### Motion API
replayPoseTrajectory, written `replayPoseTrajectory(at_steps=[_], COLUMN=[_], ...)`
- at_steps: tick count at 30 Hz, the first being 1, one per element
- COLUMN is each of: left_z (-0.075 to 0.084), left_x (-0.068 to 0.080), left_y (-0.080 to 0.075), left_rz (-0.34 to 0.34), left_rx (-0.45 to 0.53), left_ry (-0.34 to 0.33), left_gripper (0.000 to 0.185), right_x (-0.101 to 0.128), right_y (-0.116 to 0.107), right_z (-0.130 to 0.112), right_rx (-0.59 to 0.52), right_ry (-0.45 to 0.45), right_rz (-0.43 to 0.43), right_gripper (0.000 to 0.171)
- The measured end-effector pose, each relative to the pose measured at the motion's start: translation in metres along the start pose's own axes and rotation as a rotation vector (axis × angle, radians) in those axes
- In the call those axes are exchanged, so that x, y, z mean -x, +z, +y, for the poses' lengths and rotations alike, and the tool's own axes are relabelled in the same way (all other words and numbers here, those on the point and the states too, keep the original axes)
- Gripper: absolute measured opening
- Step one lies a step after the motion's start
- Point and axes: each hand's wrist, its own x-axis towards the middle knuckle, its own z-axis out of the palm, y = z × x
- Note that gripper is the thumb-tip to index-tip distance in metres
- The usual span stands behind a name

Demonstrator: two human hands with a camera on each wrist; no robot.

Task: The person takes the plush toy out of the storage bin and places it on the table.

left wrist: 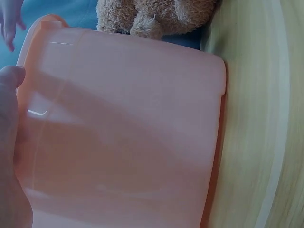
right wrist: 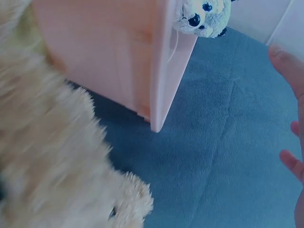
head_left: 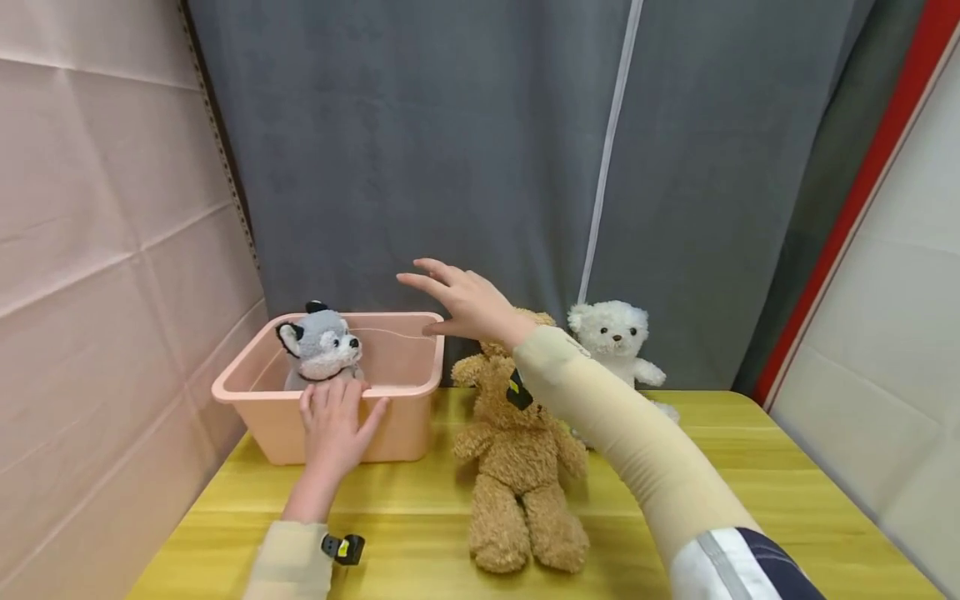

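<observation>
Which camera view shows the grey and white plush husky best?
The head view: the grey and white plush husky sits whole-faced in the pink plastic tub. The right wrist view catches only its muzzle and eyes; the left wrist view shows none of it.

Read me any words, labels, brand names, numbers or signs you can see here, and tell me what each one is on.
There is no text that can be read.
The black tag with a yellow mark on the brown teddy bear: too small to read.
The black and yellow tag at the left wrist: too small to read.
The pink tub, the husky toy and the white teddy bear show no writing.
</observation>
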Motion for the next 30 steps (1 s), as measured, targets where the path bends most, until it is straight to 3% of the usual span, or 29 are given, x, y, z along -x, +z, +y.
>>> replayPoseTrajectory(at_steps=[6, 19, 27, 30], left_z=[0.000, 0.015, 0.025, 0.027], left_x=[0.007, 0.004, 0.009, 0.010], left_y=[-0.008, -0.009, -0.006, -0.007], left_rz=[0.022, 0.022, 0.030, 0.033], left_rx=[-0.019, -0.027, -0.032, -0.028], left_ry=[-0.010, -0.014, -0.005, -0.001], left_gripper=[0.045, 0.039, 0.043, 0.047], right_x=[-0.033, -0.063, -0.070, -0.071], right_y=[0.012, 0.045, 0.060, 0.058], right_z=[-0.011, -0.013, -0.009, -0.007], right_rx=[0.031, 0.059, 0.152, 0.166], right_ry=[-0.083, -0.069, -0.099, -0.072], right_rz=[0.075, 0.120, 0.280, 0.328], right_gripper=[0.078, 0.082, 0.069, 0.065])
